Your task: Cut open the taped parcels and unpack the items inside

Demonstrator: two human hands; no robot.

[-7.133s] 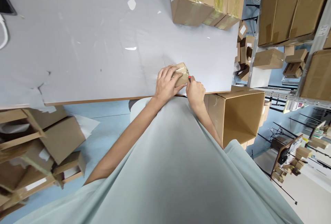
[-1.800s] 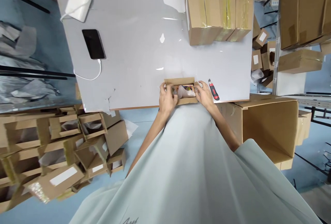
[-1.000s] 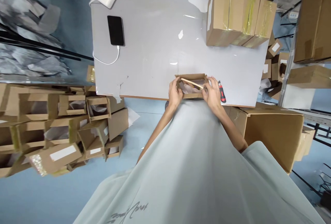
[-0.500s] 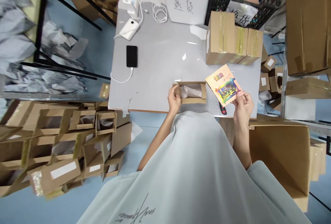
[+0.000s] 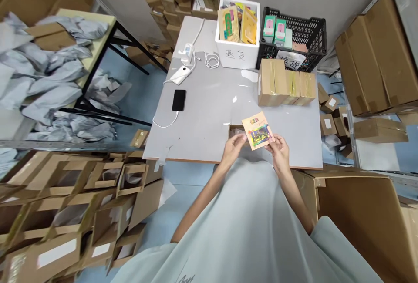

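Clamping a printed card [image 5: 258, 130] in fingers of the right hand [image 5: 279, 150], partly hiding a cardboard box [image 5: 235, 127] — cannot tell if gripped by the left hand [image 5: 234, 147] too.

Card [image 5: 257, 132] partly hides small carton [image 5: 235, 126]; lettering [image 5: 254, 121] unreadable.

Card [image 5: 257, 130] now over box [image 5: 234, 127], left fingers [image 5: 241, 139] alongside
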